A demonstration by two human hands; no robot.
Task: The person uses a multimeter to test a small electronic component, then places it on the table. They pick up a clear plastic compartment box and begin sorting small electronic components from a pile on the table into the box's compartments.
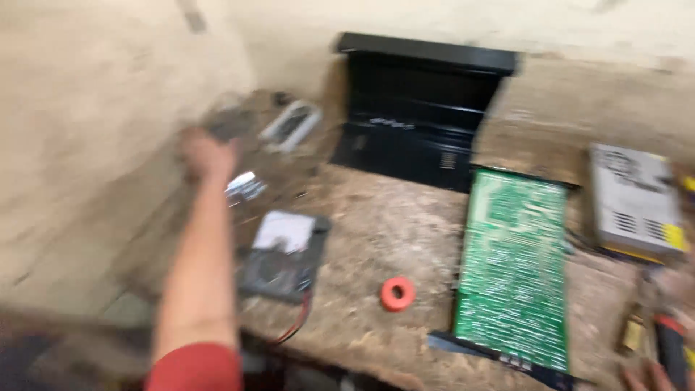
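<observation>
1. The left hand [205,154] stretches far across the worktop [405,224] on a bare forearm with a red sleeve at the elbow. It lies at a blurred grey object [230,122] at the far left; the blur hides whether the grip is closed on it or merely touching, so that cannot be told.
2. Just beside that hand, toward the person, lies a small shiny silver piece [245,186]. Farther back sits a pale, framed rectangular object [291,124], tilted.
3. Alongside the forearm rests a dark multimeter [284,255] with a pale display window, and a red lead [298,324] trails from its near end over the worktop's edge.
4. A small red ring [398,293], seemingly a roll of tape, lies alone between the multimeter and a long green circuit board [514,271]. The board runs away from the person, with a dark strip at its near end.
5. Behind these, an open black metal case [423,108] stands against the wall.
6. At the far right sits a silver perforated metal box [633,197].
7. The right hand [650,375] shows only as fingertips at the bottom right corner, near a red-and-black tool [670,344]; how its grip stands cannot be told.
</observation>
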